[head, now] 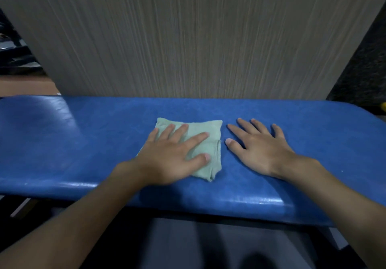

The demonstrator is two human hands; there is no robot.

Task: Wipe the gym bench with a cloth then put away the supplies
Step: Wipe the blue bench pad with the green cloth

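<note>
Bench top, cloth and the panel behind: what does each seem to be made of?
Bench top: likely vinyl or faux leather over padding; blue, with glossy highlights along the rounded front edge and faint creases.
Cloth: soft woven or knit fabric; pale green, matte, folded, with a stitched hem showing.
Panel: probably wood-grain laminate; fine vertical streaks, flat finish.

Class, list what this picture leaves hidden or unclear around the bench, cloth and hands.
Head view, cloth: left part hidden under the left hand.
Head view, bench: left end cut off by the frame edge.
Head view, below the bench: dark and blurred.
</note>
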